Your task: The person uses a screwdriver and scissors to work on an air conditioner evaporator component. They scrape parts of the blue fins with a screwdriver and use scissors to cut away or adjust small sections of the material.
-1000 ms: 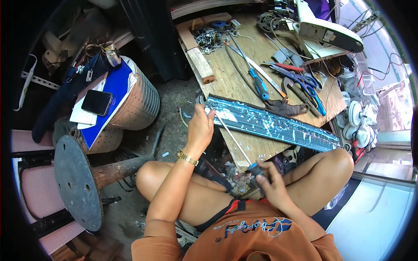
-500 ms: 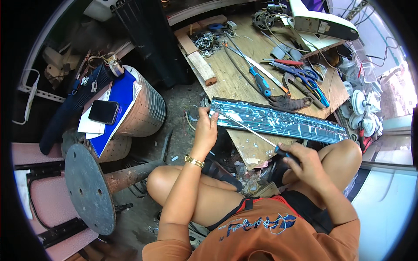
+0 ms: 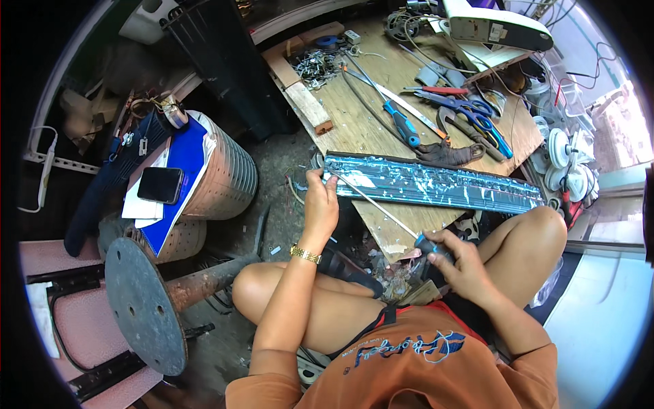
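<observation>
My left fingers [image 3: 314, 178] pinch the near left end of a long dark panel [image 3: 436, 187], thumb laid on its face and the rest curled behind the edge. In this head view my right fingers [image 3: 451, 240] are wrapped round the blue handle of a screwdriver [image 3: 425, 244], whose slim shaft slants up and left to my left thumb. I cannot tell whether the tip touches the panel or rests against the thumb.

A second ago the handle sat lower, closer to my lap; half a second ago it was higher and farther right; now it is between the two. The tip end has stayed by my thumb throughout, so I take this as a new angle for the shaft, not a new spot along the panel. My left grip looks the same.

The panel lies across the front of the desk [image 3: 361, 129], its face streaked with white flecks. It runs from my left fingers past and above my right ones, which do not touch it, and its far end reaches my right knee [image 3: 548, 228]. A dark cloth [image 3: 449, 155] lies just beyond its back edge.
</observation>
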Demonstrator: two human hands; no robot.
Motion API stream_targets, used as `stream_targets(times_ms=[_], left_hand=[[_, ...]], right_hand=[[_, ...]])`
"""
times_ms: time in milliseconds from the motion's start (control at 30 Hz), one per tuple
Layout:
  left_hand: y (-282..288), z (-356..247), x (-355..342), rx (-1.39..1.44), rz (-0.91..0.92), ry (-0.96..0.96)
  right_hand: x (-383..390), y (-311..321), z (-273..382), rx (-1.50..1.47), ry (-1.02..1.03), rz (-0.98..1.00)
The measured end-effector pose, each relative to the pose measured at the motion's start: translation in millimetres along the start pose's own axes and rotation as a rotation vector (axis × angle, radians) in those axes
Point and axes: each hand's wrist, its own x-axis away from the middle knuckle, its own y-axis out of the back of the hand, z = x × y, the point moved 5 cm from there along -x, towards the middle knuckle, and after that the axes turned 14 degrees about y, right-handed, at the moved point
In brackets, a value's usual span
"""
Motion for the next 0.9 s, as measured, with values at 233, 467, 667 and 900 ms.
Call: stream_targets(times_ms=[233,467,667,900], left_hand=[[-4.2,6.7,-1.7,0.007,-0.062,-0.045],[-2.7,8.7,1.4,-0.005,-0.058,-0.033],[-2.9,-3.3,6.2,-0.068,-0.052,-0.033],[0.1,-2.7,6.3,-0.047,-0.045,0.060]], right_hand=[[-10.7,30.4,16.5,0.226,0.127,0.056],[-26.9,42.9,25.0,0.346,0.174,0.124],[-45.2,52.5,42.7,0.496,0.176,0.223],[-15.5,-6.5,27.0,0.465,0.053,0.073]])
